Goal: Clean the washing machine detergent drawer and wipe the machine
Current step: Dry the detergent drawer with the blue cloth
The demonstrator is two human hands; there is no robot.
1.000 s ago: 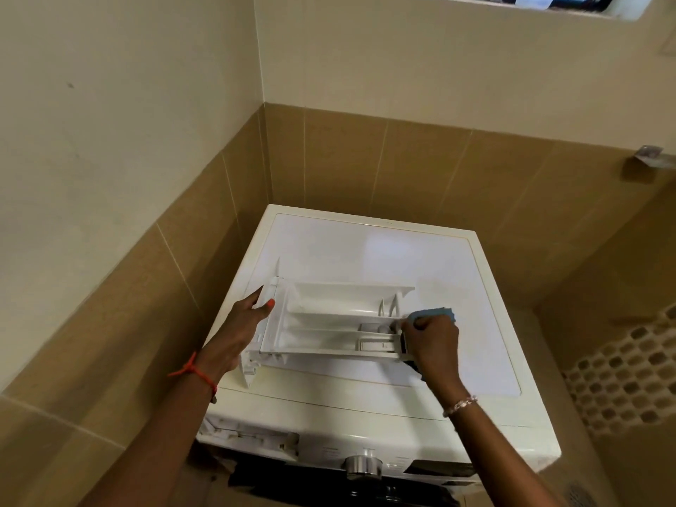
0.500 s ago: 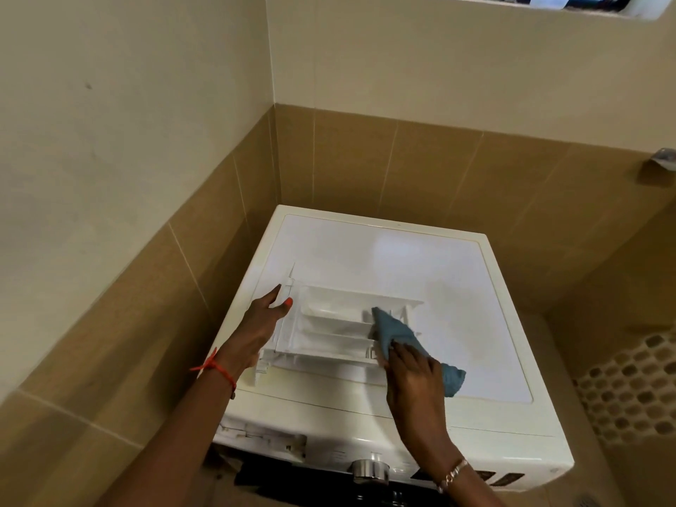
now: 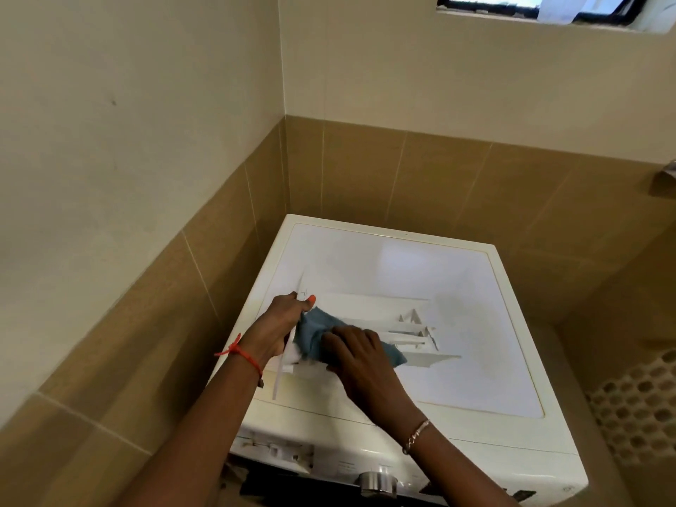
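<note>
The white detergent drawer (image 3: pixel 384 316) lies on its side on top of the white washing machine (image 3: pixel 475 309). My left hand (image 3: pixel 281 320) grips the drawer's front panel at its left end, thumb over the edge. My right hand (image 3: pixel 355 353) presses a blue cloth (image 3: pixel 314 331) into the left part of the drawer, fingers curled on the cloth. The drawer's right end with its small dividers (image 3: pixel 417 323) is uncovered.
The machine stands in a corner between tiled walls. The empty drawer slot (image 3: pixel 274 451) and a silver dial (image 3: pixel 378 483) are on the front panel below my arms. A window (image 3: pixel 541 5) is high on the back wall. Mosaic tiles (image 3: pixel 636 408) are at the right.
My right hand slid the blue cloth leftward along the drawer, from its right end to next to my left hand. My left hand kept its hold on the front panel.
</note>
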